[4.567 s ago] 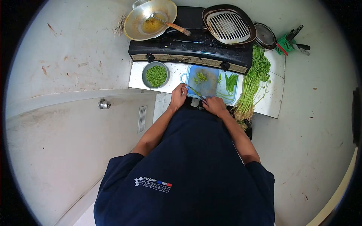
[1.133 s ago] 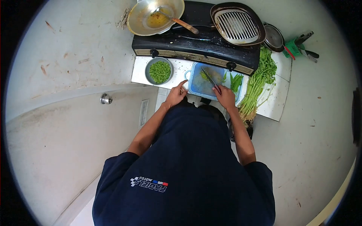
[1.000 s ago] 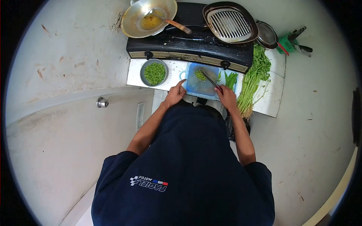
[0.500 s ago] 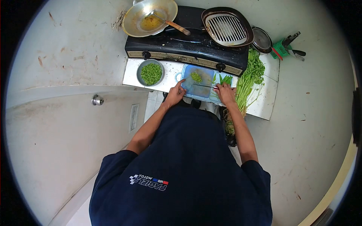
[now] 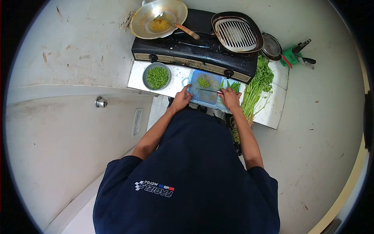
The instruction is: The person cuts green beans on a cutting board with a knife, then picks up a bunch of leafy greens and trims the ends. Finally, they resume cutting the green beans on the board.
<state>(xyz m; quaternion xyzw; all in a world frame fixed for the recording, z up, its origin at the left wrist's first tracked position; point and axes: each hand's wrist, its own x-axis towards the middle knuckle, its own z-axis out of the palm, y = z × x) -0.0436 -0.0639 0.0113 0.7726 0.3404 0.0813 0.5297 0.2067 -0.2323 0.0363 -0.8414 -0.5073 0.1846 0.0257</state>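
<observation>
A blue cutting board [image 5: 206,100] lies on the white tiled counter. My left hand [image 5: 182,98] rests at its left edge, fingers partly spread, one fingertip on the rim. My right hand [image 5: 230,98] is closed on a knife [image 5: 208,90], whose blade points left and lies low over the board. Just above the blade sits a small pile of chopped greens [image 5: 203,82]. Whole green pieces [image 5: 234,86] lie at the board's right end, beside my right fingers. To the left stands a grey bowl [image 5: 169,80] of chopped greens.
Behind the board is a black stove [image 5: 187,48] with a wok [image 5: 138,23] and a grill pan [image 5: 255,45]. Leafy stalks [image 5: 255,87] lie to the right and hang over the counter edge. A small pan [image 5: 271,47] and a green basket [image 5: 289,56] holding utensils stand behind them.
The view has shifted slightly. The knife blade in my right hand has moved a little down from the chopped pile. My left hand keeps its place at the board's edge.
</observation>
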